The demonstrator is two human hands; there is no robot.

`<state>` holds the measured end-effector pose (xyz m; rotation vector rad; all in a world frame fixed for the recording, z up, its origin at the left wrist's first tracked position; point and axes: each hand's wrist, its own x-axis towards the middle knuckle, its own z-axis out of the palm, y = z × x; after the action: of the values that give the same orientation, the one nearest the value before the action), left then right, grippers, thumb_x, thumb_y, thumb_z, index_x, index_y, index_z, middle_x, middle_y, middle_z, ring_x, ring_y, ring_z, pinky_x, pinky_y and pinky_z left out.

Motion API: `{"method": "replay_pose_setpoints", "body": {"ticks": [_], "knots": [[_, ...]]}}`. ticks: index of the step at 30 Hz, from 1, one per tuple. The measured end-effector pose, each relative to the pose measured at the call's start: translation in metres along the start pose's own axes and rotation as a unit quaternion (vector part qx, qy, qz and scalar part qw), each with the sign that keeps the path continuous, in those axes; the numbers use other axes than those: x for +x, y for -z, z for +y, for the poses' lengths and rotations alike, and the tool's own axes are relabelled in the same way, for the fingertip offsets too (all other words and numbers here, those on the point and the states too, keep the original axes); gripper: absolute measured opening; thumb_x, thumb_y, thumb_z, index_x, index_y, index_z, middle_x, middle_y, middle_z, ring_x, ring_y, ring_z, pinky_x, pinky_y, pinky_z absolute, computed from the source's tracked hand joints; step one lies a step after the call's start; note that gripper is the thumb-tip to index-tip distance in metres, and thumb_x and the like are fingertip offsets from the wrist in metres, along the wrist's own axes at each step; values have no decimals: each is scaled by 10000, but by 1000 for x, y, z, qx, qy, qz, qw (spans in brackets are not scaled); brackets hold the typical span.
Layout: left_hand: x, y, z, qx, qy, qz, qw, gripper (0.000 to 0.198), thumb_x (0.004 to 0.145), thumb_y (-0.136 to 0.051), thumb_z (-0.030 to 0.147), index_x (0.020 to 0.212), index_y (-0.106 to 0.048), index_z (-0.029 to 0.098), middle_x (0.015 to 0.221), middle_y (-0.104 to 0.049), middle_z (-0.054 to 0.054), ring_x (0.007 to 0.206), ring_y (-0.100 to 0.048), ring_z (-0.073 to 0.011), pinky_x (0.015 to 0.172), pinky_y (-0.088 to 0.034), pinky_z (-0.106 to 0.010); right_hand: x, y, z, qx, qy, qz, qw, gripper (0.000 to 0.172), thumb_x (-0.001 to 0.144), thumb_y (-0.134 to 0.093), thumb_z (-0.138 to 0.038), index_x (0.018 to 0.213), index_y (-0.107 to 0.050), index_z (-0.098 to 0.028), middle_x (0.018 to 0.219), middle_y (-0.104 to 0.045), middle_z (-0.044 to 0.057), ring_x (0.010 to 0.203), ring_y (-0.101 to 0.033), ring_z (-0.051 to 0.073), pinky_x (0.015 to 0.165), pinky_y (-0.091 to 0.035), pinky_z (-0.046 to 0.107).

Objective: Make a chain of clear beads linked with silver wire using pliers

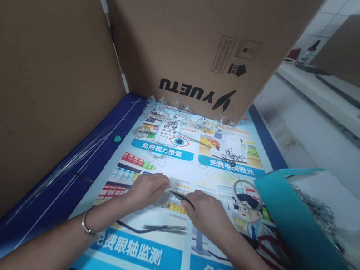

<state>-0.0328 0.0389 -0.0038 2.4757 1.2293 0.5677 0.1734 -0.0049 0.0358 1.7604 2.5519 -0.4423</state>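
Note:
My left hand [147, 190], with a silver bangle [90, 226] at the wrist, is closed in a pinch. A small clear, shiny piece seems to hang by its fingertips, but what exactly they hold is too small to make out. Wrapped in my right hand [210, 210] are slim dark pliers [180, 196], whose tips point left and reach almost to the left fingertips. Both hands are just above the printed sheet [187, 171]. Below them lies a small bundle of thin straight wires [166, 228].
Clear wired trinkets [183, 115] line the back. Black rings [232, 157] and a tape roll [248, 194] lie at right. A teal box [307, 239] holds metal wire pieces. Long wires [67, 167] are at left. Cardboard panels [195, 41] wall the back and left.

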Motion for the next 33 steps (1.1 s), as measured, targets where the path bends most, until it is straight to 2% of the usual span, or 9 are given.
{"method": "replay_pose_setpoints", "body": {"ticks": [3,8,15,19,22,26,28,31,33], "knots": [[0,0,0,68,32,-4,997,218,875,-388,258,780,-575,197,731,-626,-9,690,-584,-139,591,-369,-221,0,-2,-2,-43,-21,4,999,316,897,-329,-344,864,-601,-186,824,-621,62,727,-587,189,593,-350,265],[1,0,-1,123,41,-28,991,198,869,-394,263,774,-555,198,708,-626,-14,655,-579,-161,538,-332,-235,4,-10,-2,-76,-20,35,996,304,897,-333,-328,859,-591,-169,824,-606,86,752,-574,209,594,-356,278],[3,-1,-8,85,36,2,996,181,869,-431,281,798,-578,203,778,-584,-20,735,-564,-151,604,-382,-232,4,-8,9,-84,-7,56,995,256,882,-383,-340,858,-574,-172,850,-581,84,794,-541,215,676,-351,308],[5,1,-8,55,34,48,997,155,856,-466,275,922,-578,189,902,-571,-45,858,-539,-167,711,-417,-258,9,-10,18,-124,-31,93,988,232,879,-392,-314,890,-566,-161,866,-574,99,837,-510,240,719,-327,340],[4,5,0,49,2,49,998,170,866,-450,264,904,-590,174,886,-581,-52,882,-521,-182,766,-411,-293,13,-14,22,-148,-39,113,982,208,866,-425,-298,923,-562,-151,886,-567,113,868,-485,253,735,-310,354],[-4,5,21,84,-52,-13,995,166,849,-487,288,923,-596,186,881,-597,-55,871,-513,-210,768,-399,-342,12,-12,26,-146,-30,114,982,195,850,-465,-304,936,-563,-159,882,-565,109,887,-464,253,754,-297,360],[-9,2,29,107,-81,-37,990,155,851,-482,220,964,-584,192,870,-599,-50,849,-512,-206,743,-392,-341,10,-7,28,-138,-21,110,984,188,835,-491,-312,926,-571,-168,888,-568,104,915,-453,258,772,-292,368],[-14,-2,32,122,-113,-45,985,216,838,-489,133,1039,-550,184,961,-597,-44,882,-504,-192,810,-368,-355,14,3,24,-109,5,111,988,180,840,-485,-312,905,-585,-177,917,-576,93,954,-444,249,787,-300,355],[-16,-5,30,128,-129,-44,982,169,838,-496,136,987,-565,175,934,-597,-40,873,-499,-188,832,-353,-361,22,6,17,-77,28,108,991,180,861,-452,-285,910,-590,-180,911,-584,79,942,-459,220,790,-312,325]]}}
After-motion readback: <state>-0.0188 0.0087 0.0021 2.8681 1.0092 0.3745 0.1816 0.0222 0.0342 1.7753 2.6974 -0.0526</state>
